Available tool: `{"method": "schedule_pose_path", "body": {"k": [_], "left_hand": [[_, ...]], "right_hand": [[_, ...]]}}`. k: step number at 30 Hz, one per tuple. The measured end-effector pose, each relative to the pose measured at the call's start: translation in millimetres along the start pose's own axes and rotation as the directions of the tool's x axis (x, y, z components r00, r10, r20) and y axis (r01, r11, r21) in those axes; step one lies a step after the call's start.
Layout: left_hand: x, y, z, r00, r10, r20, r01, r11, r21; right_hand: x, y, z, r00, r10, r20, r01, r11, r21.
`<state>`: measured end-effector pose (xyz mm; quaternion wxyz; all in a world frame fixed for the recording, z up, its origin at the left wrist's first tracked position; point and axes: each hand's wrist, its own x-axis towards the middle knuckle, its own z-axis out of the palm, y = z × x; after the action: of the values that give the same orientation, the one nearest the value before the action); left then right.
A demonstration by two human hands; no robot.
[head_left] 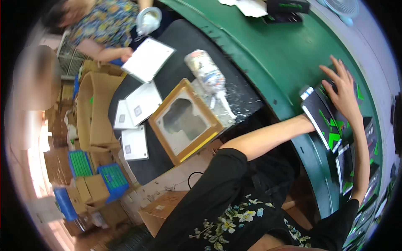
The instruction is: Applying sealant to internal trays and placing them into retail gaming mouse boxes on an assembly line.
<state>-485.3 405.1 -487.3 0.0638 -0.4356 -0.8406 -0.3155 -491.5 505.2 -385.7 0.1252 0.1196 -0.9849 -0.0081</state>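
A flat black box with green markings (pixel 320 115) is at the right, on or just above the green bench. My left hand (pixel 309 121) meets the box's near left edge; its fingers are hidden behind the box, so their grip does not show. Over the far side of the box, my right hand (pixel 343 92) is open, its fingers spread apart. Whether its palm touches the box I cannot tell. Another black box (pixel 344 169) with a white edge lies just below, beside my right forearm.
A black table (pixel 157 167) at left bears white panels (pixel 143 104), a wood-framed screen (pixel 183 85) and a white bottle with a nozzle (pixel 205 69). Across it, a co-worker's hand (pixel 126 54) touches a white panel (pixel 148 58). Cardboard boxes (pixel 98 108) stand far left; a fan (pixel 341 6) is top right.
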Motion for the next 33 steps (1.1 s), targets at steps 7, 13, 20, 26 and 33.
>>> {"method": "schedule_pose_path", "body": {"k": [7, 13, 20, 26, 33], "left_hand": [[-104.3, 27.9, -111.9, 0.986, 0.148, 0.078, -0.133, 0.977, -0.169], [-186.5, -52.5, -338.6, 0.939, -0.338, 0.054, 0.342, 0.932, -0.116], [-194.0, -272.8, -388.9, 0.678, -0.595, 0.431, 0.257, 0.742, 0.619], [-148.6, -252.0, -413.8, 0.624, -0.482, 0.615, -0.092, 0.737, 0.67], [-185.8, -129.0, -481.1, 0.934, -0.335, 0.12, 0.189, 0.752, 0.632]], "right_hand": [[8.8, 0.4, 18.5, 0.998, -0.01, 0.065, 0.002, 0.992, 0.122], [3.1, 19.7, -20.9, 0.973, 0.042, 0.226, -0.063, 0.994, 0.084], [93.6, -193.7, -18.7, 0.94, -0.328, 0.092, 0.188, 0.725, 0.663], [146.3, -278.3, 35.3, 0.921, -0.289, 0.26, 0.051, 0.753, 0.656], [183.9, -280.1, 75.2, 0.806, -0.273, 0.525, -0.299, 0.578, 0.759]]}}
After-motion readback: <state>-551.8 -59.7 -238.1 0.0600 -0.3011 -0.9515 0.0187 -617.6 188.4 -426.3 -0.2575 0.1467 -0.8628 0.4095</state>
